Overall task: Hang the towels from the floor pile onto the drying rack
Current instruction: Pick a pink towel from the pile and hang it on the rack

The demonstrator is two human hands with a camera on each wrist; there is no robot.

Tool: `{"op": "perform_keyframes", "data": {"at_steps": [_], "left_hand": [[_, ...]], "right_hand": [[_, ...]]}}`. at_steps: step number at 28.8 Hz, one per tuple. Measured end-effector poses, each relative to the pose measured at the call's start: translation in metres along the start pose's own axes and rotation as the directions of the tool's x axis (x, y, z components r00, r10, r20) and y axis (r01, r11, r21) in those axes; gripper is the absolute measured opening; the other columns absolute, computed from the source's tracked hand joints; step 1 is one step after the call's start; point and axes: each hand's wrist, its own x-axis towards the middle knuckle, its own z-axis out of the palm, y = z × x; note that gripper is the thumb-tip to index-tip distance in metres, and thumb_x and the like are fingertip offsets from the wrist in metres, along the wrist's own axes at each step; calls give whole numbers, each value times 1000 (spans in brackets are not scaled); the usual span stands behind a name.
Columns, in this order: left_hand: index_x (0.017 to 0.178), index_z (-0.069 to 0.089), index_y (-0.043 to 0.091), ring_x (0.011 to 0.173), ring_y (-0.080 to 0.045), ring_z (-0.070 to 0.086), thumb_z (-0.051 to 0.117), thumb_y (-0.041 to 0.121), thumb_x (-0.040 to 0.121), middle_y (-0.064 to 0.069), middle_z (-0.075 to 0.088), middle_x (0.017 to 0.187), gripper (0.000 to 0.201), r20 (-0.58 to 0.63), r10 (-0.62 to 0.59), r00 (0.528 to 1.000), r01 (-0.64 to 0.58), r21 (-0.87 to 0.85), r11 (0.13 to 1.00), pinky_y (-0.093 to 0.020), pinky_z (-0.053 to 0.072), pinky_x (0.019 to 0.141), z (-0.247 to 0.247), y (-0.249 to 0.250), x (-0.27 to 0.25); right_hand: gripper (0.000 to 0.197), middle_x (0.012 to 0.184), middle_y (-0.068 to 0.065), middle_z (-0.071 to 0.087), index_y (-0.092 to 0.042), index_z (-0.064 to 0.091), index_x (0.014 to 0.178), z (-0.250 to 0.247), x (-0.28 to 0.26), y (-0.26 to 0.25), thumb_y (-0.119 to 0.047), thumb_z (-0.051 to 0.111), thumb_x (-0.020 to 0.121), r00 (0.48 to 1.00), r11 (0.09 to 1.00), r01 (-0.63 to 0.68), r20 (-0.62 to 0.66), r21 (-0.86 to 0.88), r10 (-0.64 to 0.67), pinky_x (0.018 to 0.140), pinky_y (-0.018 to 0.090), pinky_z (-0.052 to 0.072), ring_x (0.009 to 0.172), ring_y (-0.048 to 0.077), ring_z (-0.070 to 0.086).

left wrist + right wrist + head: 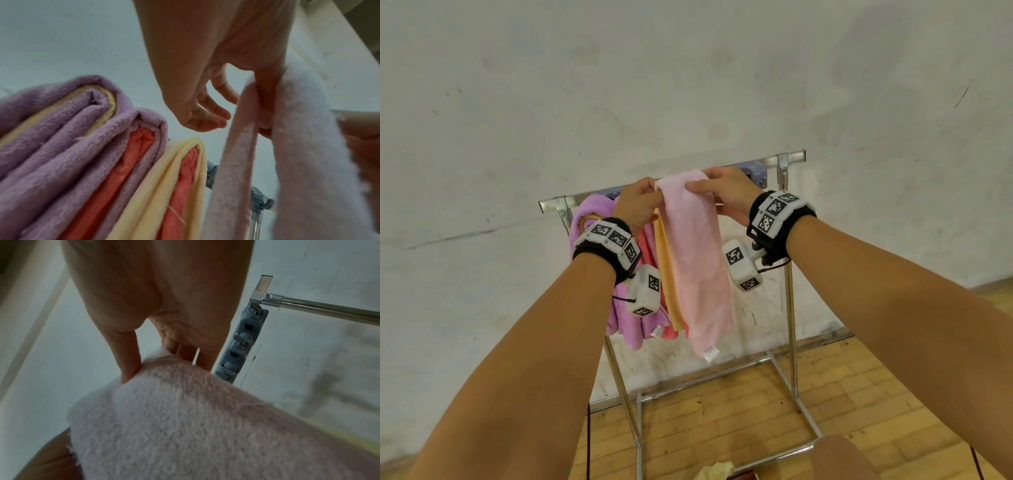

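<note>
A pale pink towel [695,260] hangs folded over the top bar of the metal drying rack [791,156]. My left hand [654,193] pinches the fold's left edge and my right hand [702,183] grips its right edge, both at bar height. In the left wrist view the thumb [265,104] sits in the pink towel [298,162] while the other fingers curl loosely. In the right wrist view my thumb [129,363] presses the pink towel [185,426], with fingers behind it. Purple [589,212], coral and yellow [666,274] towels hang to the left.
A blue clip strip [240,345] hangs on the bar just right of my right hand. The rack stands against a white wall, its base frame [804,421] on the wooden floor. A yellow cloth [714,471] lies on the floor at the bottom edge.
</note>
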Motion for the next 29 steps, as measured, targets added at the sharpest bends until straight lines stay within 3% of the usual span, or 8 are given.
{"op": "perform_keyframes", "data": {"at_steps": [5,9,11,13,18,22,25,29], "left_hand": [[91,69,21,74,-18,63,46,-11,82,-5,69,81,41,61,87,994,-85,-36,996,-24,50,57,2,12,-5],[86,69,21,81,-21,63,54,3,84,-9,69,86,24,-6,108,994,-108,38,993,-32,52,71,3,16,-1],[83,65,19,79,-20,59,57,10,83,-8,66,84,13,-50,108,993,-103,88,991,-34,50,73,5,18,3],[80,61,18,77,-19,56,57,9,87,-5,62,80,12,-79,112,991,-102,122,987,-31,47,70,5,19,8],[73,53,20,71,-18,53,57,11,87,-1,57,72,17,-130,105,986,-78,197,977,-30,45,67,1,21,20],[68,51,25,70,-21,52,59,17,69,-2,58,71,11,-147,113,983,-76,236,969,-30,42,64,-3,17,31],[66,50,26,67,-22,54,61,19,60,-8,61,72,15,-144,133,981,-88,282,955,-33,42,62,-6,10,44],[66,49,25,64,-20,51,68,13,64,-2,58,70,23,-139,148,979,-86,376,923,-28,40,59,-8,12,57]], "right_hand": [[38,113,8,70,-4,64,121,4,1,3,-16,73,87,1000,1000,-15,15,-14,15,76,29,54,102,20,66],[45,113,3,67,-13,62,114,5,7,0,-26,82,76,994,998,-19,-113,-56,13,90,36,55,103,17,63],[39,99,1,66,-16,61,103,6,9,-4,-30,84,74,990,995,0,-143,-96,-14,83,33,52,88,15,60],[35,90,0,65,-18,61,95,7,8,-9,-34,84,74,996,993,5,-88,-121,-16,74,29,48,81,15,58],[42,98,-1,66,-21,55,103,11,10,-7,-33,83,76,991,970,-49,106,-240,77,81,34,54,87,15,63],[21,101,15,66,-17,55,94,18,24,-3,-15,72,83,997,924,72,47,-376,-59,78,41,58,88,28,66],[16,82,3,62,-20,54,82,22,42,-2,-23,70,81,983,840,148,-14,-521,-182,67,38,52,76,24,60],[10,82,-5,57,-20,56,91,18,66,-1,-22,63,84,950,715,162,-88,-680,-299,56,25,37,78,18,54]]}}
